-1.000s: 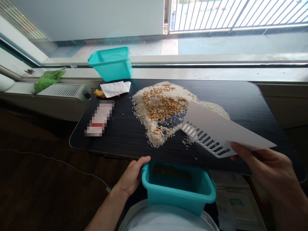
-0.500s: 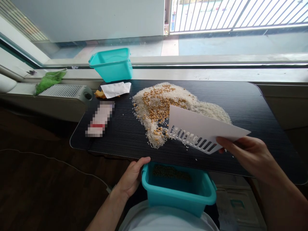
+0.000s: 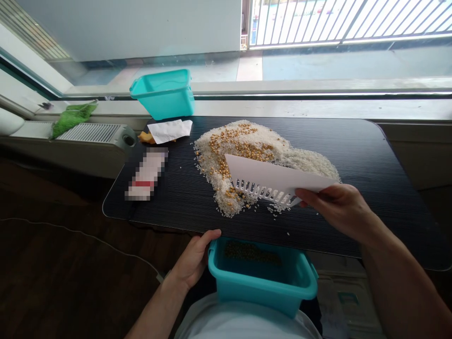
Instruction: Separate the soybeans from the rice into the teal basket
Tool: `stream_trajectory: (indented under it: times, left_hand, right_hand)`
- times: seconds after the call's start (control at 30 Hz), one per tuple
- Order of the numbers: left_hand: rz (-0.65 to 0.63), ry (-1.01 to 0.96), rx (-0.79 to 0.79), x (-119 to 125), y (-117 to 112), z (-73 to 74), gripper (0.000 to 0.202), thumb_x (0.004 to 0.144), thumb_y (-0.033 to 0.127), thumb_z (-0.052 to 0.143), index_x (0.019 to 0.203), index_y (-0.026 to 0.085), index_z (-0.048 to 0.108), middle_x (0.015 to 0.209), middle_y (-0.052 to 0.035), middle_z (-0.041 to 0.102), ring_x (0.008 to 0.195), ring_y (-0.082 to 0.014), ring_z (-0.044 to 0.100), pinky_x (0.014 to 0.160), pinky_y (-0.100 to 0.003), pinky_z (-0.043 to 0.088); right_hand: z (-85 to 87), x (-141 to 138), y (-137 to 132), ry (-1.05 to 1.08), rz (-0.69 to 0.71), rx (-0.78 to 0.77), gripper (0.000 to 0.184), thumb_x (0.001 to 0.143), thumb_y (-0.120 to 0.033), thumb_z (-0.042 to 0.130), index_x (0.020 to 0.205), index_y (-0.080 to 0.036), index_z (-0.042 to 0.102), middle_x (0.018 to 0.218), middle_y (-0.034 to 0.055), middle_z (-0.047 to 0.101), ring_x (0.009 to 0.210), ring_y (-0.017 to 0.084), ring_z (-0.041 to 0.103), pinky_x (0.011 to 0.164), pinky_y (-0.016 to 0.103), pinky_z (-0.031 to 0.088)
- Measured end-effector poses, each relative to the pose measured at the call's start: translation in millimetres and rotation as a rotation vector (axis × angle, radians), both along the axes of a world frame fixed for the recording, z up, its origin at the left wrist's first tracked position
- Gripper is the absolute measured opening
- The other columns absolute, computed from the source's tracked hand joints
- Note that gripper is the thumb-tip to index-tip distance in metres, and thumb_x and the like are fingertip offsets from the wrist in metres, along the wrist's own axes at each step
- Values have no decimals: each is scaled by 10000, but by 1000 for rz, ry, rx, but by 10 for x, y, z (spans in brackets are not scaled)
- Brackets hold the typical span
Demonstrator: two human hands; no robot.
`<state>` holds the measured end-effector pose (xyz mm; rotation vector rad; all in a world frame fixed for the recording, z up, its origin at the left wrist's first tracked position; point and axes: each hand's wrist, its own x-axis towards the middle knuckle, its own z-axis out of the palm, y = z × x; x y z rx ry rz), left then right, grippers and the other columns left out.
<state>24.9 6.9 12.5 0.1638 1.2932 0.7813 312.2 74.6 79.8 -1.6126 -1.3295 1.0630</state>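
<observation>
My right hand (image 3: 341, 207) pinches the right end of a white sheet (image 3: 271, 174) with a row of slots along its lower edge. The tilted sheet hangs over the front of a rice pile (image 3: 307, 160), hiding part of it. Small round yellow grains (image 3: 229, 150), like dried peas or soybeans, are mixed into the rice. A teal plastic bin (image 3: 261, 282) sits against my body at the table's front edge, a layer of round grains (image 3: 250, 252) inside. My left hand (image 3: 192, 259) is closed on the bin's left end, thumb by its corner; its other fingers are mostly hidden.
A black table (image 3: 353, 146) carries the pile. At its left lie a blurred-out packet (image 3: 148, 174) and a white paper (image 3: 170, 131) over something yellow. Another teal bin (image 3: 165, 96) stands near the window. A green cloth (image 3: 74, 117) lies on the radiator (image 3: 95, 134).
My right hand has moved left and slightly up with the slotted sheet, bringing it over the front of the rice pile. My left hand and the bin have stayed in place.
</observation>
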Motion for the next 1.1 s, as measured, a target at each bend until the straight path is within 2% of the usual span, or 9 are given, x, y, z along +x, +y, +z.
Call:
stream_trajectory:
  times: [0.2, 0.33, 0.47, 0.57, 0.77, 0.9, 1.1]
  left_hand:
    - [-36, -7, 10, -18, 0, -17, 325, 592, 359, 934, 798, 151, 792, 817, -64, 799, 818, -234, 731, 735, -284, 560]
    - [-72, -16, 5, -38, 1, -38, 335, 593, 397, 937, 756, 141, 795, 746, -63, 781, 707, -204, 699, 693, -276, 544]
    - [-94, -12, 13, -49, -5, -48, 319, 610, 416, 927, 700, 144, 786, 693, -56, 759, 662, -189, 678, 693, -274, 538]
    - [-105, -15, 18, -57, -14, -55, 302, 643, 410, 911, 662, 144, 771, 670, -49, 745, 626, -167, 653, 654, -256, 517]
    - [-87, -15, 11, -52, -19, -54, 307, 640, 406, 913, 630, 141, 760, 664, -46, 741, 603, -143, 627, 639, -230, 513]
    - [-90, -13, 10, -46, -20, -43, 307, 634, 407, 917, 700, 131, 796, 670, -48, 753, 618, -145, 637, 669, -223, 535]
    - [-102, -6, 13, -54, -23, -50, 310, 647, 414, 907, 668, 130, 785, 683, -61, 758, 633, -151, 645, 680, -227, 536]
  right_hand:
    - [-40, 128, -85, -57, 115, 32, 474, 652, -669, 826, 652, -197, 782, 648, 41, 719, 591, 159, 628, 566, 251, 549]
    - [12, 166, -180, -112, 199, 54, 501, 714, -715, 775, 696, -216, 812, 667, 39, 712, 617, 166, 635, 551, 240, 545]
    - [128, 149, -254, -126, 102, 22, 602, 580, -837, 775, 629, -237, 794, 613, 42, 701, 565, 180, 635, 519, 267, 561]
    - [154, 204, -317, -121, 5, -1, 626, 467, -861, 803, 573, -245, 775, 573, 48, 696, 515, 185, 624, 498, 288, 577]
    - [10, 469, -496, -123, 23, -78, 507, 568, -766, 846, 605, -263, 800, 625, 48, 737, 596, 212, 695, 666, 322, 657]
    - [-47, 623, -608, -116, 9, -98, 476, 560, -741, 868, 713, -291, 849, 709, 54, 779, 670, 250, 744, 640, 317, 663]
    - [-68, 786, -786, -113, -38, -227, 441, 551, -716, 887, 697, -301, 853, 731, 64, 795, 689, 270, 766, 630, 290, 660]
